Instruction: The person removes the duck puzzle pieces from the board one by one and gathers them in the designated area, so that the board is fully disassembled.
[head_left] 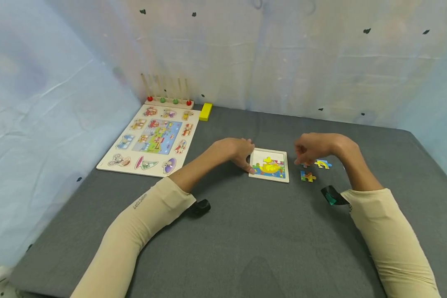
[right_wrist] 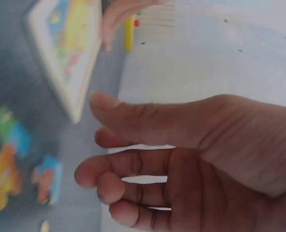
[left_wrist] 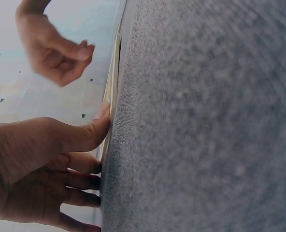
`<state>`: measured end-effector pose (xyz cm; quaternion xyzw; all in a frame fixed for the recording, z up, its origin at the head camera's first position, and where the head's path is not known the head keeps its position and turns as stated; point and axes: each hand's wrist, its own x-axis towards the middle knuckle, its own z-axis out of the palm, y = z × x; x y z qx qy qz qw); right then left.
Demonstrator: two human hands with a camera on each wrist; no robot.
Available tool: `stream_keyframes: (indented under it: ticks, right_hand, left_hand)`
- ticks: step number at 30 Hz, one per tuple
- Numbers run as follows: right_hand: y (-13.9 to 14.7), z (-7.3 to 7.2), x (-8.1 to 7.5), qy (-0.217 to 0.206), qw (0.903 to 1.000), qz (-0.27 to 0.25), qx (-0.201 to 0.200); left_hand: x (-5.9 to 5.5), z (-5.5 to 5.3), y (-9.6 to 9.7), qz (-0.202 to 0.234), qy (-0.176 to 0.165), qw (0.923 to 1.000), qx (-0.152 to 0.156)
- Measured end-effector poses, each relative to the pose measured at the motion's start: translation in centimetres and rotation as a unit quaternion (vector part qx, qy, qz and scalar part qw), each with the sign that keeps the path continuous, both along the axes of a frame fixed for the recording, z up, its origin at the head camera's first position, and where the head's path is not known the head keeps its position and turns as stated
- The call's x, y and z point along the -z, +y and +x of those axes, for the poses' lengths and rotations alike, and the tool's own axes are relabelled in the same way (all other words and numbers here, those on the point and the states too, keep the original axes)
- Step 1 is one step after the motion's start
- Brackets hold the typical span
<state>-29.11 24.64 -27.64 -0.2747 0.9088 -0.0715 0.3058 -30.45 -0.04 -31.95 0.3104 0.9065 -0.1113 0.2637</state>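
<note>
I see big board (head_left: 152, 157), my left | bead rack (head_left: 169, 102) just behind | yellow block (head_left: 205, 111) beside both | sheet (head_left: 223, 62) facing me

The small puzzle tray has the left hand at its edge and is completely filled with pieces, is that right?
Not quite: the head view shows the small puzzle tray only partly filled. The left hand is at its edge.

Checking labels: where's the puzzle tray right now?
Head view: the puzzle tray lies on the grey table, just right of picture centre, left hand touching its left edge, loose pieces to its right.
</note>
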Motion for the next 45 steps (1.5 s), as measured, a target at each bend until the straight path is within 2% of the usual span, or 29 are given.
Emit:
stream_keyframes:
  ticks: [5, 9, 19, 29, 36, 45]
  right_hand:
    - [-2.0, -0.4, -0.6, 0.056, 0.9968, -0.041, -0.039]
    - [-3.4, -0.7, 0.0, 0.083, 0.9928, -0.060, -0.062]
    - [-5.5, -1.0, 2.4, 0.056, 0.9964, -0.033, -0.055]
    - [-6.0, -1.2, 3.5, 0.073, 0.9953, -0.043, -0.046]
    - [-6.1, -1.0, 3.3, 0.077, 0.9957, -0.048, -0.018]
    - [-4.8, -0.8, 1.7, 0.088, 0.9871, -0.122, -0.057]
  left_hand:
    - [0.0, 0.0, -0.1, 0.002, 0.005, 1.0000, 0.007]
    - [0.1, 0.1, -0.1, 0.007, 0.009, 0.9999, 0.008]
    - [-0.1, 0.0, -0.1, 0.006, 0.005, 1.0000, 0.000]
    - [0.0, 0.0, -0.2, 0.003, 0.002, 1.0000, -0.005]
    - [0.0, 0.1, -0.4, 0.008, 0.005, 1.0000, 0.000]
    - [0.1, -0.1, -0.3, -0.004, 0.004, 0.9999, 0.011]
